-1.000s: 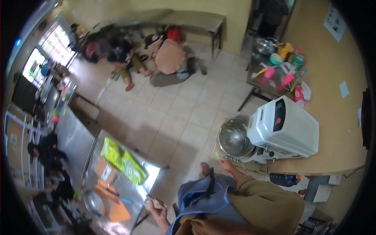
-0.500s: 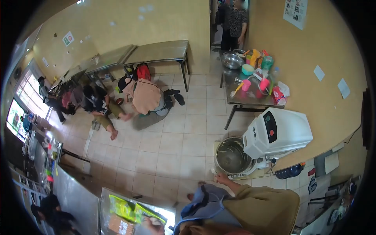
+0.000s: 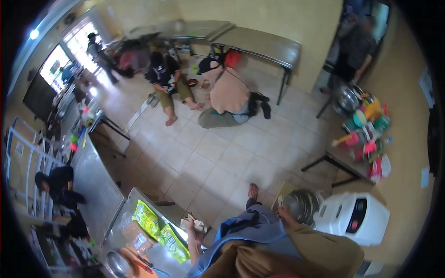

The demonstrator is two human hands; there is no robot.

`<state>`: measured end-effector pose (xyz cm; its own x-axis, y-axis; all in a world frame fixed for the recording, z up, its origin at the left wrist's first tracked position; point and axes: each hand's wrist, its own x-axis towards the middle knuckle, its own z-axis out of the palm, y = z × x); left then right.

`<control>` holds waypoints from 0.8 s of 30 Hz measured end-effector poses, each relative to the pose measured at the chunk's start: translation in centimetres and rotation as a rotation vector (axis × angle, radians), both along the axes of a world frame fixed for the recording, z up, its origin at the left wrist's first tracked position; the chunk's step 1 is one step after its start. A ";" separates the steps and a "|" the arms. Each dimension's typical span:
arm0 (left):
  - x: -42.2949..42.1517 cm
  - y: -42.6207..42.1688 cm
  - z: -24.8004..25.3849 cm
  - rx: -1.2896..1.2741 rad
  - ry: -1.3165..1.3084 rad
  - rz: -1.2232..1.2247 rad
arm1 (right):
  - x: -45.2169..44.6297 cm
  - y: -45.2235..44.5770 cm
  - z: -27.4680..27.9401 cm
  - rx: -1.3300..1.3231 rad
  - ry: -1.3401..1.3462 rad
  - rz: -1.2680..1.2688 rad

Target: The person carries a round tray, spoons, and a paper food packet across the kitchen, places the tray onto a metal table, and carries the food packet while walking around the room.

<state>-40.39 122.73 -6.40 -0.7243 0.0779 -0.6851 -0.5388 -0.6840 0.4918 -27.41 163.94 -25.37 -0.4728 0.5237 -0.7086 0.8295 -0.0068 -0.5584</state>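
Note:
My left hand (image 3: 191, 228) hangs beside the metal table's edge, its fingers closed on a pale, crumpled cloth (image 3: 200, 225). My right hand (image 3: 284, 214) is at the near left side of a large metal mixing bowl (image 3: 301, 204), with its fingers closed at the rim or handle; which of the two is too small to tell. The bowl stands on the floor under the head of a white stand mixer (image 3: 354, 217). Pale residue streaks the bowl's inside.
Yellow-green packets (image 3: 147, 217), a brown block pack (image 3: 137, 237) and a small metal bowl (image 3: 118, 264) lie on the left table (image 3: 132, 204). One person (image 3: 227, 92) crouches on the tiles; another (image 3: 164, 81) sits. A cluttered table (image 3: 340, 162) stands right.
My view has swung right-to-left, so the room appears shifted rightward. My left hand has moved from the packets to beside the table, now with the pale cloth. My right hand stays at the bowl.

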 end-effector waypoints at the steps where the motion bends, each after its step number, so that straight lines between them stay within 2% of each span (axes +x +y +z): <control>1: -1.2 1.1 -0.8 0.003 0.010 0.030 | -0.9 2.1 -2.4 0.030 -0.006 0.053; 2: -2.4 2.2 -1.0 -0.001 0.014 0.055 | -1.7 4.6 -7.2 0.103 0.051 0.066; 6: -7.5 6.7 1.2 -0.014 0.006 0.054 | -9.9 9.2 1.6 -0.066 0.121 -0.098; 7: -8.7 7.5 1.2 -0.003 0.027 0.038 | -11.9 10.9 1.7 -0.034 0.112 -0.057; 9: -11.0 9.3 0.6 -0.049 0.053 0.156 | -14.8 13.5 1.2 0.023 0.088 0.014; 10: -11.8 10.8 2.6 -0.048 0.030 0.160 | -15.9 14.2 1.4 0.014 0.097 0.013; 15: -14.4 12.6 0.1 0.012 0.031 0.158 | -20.8 17.9 -0.1 -0.004 0.243 -0.113; 18: -17.1 13.2 -0.3 -0.023 -0.076 -0.009 | -22.3 17.3 0.7 0.103 0.219 -0.008; 20: -19.8 13.2 -1.5 -0.040 -0.066 -0.076 | -22.6 16.3 1.0 0.075 0.279 -0.134; 21: -21.9 12.1 -4.1 -0.088 -0.151 -0.103 | -22.3 16.2 1.3 0.112 0.254 -0.135; 24: -28.6 13.4 -4.7 -0.085 -0.097 -0.174 | -22.0 14.8 0.2 0.128 0.193 -0.157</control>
<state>-68.97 136.09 -11.05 -0.6350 0.1350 -0.7606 -0.6929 -0.5349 0.4835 -49.41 178.70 -25.20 -0.4986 0.6809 -0.5364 0.7017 -0.0462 -0.7110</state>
